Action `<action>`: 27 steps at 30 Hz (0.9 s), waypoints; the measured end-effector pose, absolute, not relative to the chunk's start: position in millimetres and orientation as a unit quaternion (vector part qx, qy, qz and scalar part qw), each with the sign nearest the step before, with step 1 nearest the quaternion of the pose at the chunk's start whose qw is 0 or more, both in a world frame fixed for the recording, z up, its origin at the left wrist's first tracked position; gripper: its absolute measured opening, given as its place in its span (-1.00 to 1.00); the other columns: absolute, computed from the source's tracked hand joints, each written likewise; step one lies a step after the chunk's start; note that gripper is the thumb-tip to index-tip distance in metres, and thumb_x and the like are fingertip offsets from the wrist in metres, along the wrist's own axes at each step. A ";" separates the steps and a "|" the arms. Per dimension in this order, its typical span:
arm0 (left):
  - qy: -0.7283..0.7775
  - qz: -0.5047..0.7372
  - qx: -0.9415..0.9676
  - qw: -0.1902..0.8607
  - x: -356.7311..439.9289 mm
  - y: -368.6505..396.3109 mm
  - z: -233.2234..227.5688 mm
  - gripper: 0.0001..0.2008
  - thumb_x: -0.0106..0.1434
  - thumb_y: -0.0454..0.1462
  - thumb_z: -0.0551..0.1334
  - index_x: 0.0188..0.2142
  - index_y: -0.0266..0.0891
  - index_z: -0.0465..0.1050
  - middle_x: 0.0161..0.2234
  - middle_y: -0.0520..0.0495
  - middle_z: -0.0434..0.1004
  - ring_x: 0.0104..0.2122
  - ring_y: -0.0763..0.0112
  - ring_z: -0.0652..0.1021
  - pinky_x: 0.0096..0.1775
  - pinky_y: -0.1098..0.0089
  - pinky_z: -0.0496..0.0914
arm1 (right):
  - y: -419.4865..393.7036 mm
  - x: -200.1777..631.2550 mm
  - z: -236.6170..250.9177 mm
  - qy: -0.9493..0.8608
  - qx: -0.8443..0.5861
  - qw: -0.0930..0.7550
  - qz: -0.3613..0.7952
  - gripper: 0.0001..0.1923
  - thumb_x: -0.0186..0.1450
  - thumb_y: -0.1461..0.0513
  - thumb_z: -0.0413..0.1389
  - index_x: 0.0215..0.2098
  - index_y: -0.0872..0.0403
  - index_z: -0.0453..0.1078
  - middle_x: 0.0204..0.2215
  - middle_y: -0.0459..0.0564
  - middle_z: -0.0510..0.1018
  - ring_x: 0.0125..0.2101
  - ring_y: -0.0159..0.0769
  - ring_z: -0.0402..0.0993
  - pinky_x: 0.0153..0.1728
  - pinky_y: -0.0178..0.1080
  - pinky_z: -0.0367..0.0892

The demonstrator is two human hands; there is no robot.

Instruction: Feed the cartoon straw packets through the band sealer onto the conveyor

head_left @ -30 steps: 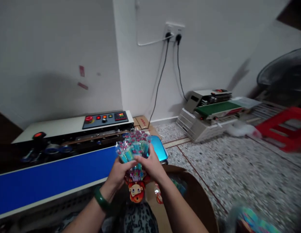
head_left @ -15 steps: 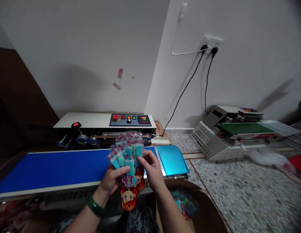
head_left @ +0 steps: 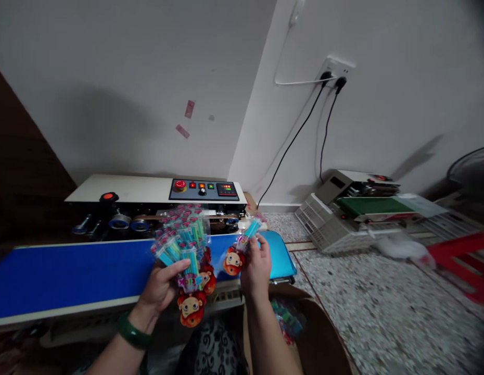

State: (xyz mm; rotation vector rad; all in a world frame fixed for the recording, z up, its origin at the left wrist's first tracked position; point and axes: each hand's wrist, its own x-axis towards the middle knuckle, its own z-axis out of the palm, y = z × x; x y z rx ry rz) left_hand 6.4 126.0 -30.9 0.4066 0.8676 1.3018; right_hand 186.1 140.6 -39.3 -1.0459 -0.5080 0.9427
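Grasping in the left hand (head_left: pixel 158 291) a thick, fanned bundle of clear packets (head_left: pixel 183 234), with the thumb (head_left: pixel 177 269) laid across the front packet (head_left: pixel 193 270) and orange-haired cartoon heads (head_left: pixel 191 307) at the lower end; pinching in the right hand (head_left: pixel 258 268) a single packet (head_left: pixel 245 239), apart from the bundle and slanting up to the right, with a similar head (head_left: pixel 233 260) at its lower left; in both cases above the blue conveyor belt (head_left: pixel 89 276), toward its right part; just behind the belt, a long white machine (head_left: pixel 121 188) with a lit control panel (head_left: pixel 203 190) and a red button (head_left: pixel 180 185); at the right end of the belt, behind the right hand, a shiny light-blue plate (head_left: pixel 280 255); on the left wrist, a green bangle (head_left: pixel 133 333); beside the right forearm, an open carton (head_left: pixel 326 336) with more packets (head_left: pixel 289 319) inside, too blurred to count; farther right, on the speckled floor (head_left: pixel 363 297), a white crate (head_left: pixel 330 229) under a smaller machine (head_left: pixel 343 185) with a green belt (head_left: pixel 377 207); on the wall beyond, a socket plate (head_left: pixel 335 67) with two black plugs.
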 end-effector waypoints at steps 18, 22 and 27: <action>0.399 0.599 0.207 0.663 4.4 129.5 -29.6 -0.54 -0.20 -0.43 0.40 -0.21 -0.29 0.47 -0.38 -0.04 0.59 -0.36 0.25 0.57 -0.31 0.34 0.49 | 176.9 203.4 -41.5 -0.426 -0.590 0.517 0.450 -0.62 -0.06 0.14 0.22 -0.27 0.08 0.35 -0.40 -0.03 0.49 -0.39 -0.31 0.43 -0.37 -0.28 0.34; 0.404 0.621 0.218 0.635 14.9 131.1 -28.5 -0.60 -0.17 -0.39 0.40 -0.25 -0.30 0.47 -0.36 -0.05 0.58 -0.36 0.26 0.56 -0.31 0.33 0.48 | 136.4 158.1 -36.1 -0.529 -0.494 0.487 0.488 -0.20 -0.20 0.21 0.32 0.00 -0.02 0.17 -0.11 0.01 0.40 -0.20 -0.26 0.41 -0.20 -0.21 0.33; 0.401 0.628 0.208 0.633 20.0 131.3 -28.5 -0.70 -0.18 -0.37 0.40 -0.37 -0.30 0.48 -0.40 -0.03 0.58 -0.35 0.28 0.56 -0.25 0.33 0.46 | 123.1 145.2 -42.3 -0.474 -0.465 0.524 0.533 -0.45 -0.10 0.22 0.28 -0.15 0.06 0.24 -0.28 -0.04 0.49 -0.29 -0.27 0.44 -0.23 -0.22 0.34</action>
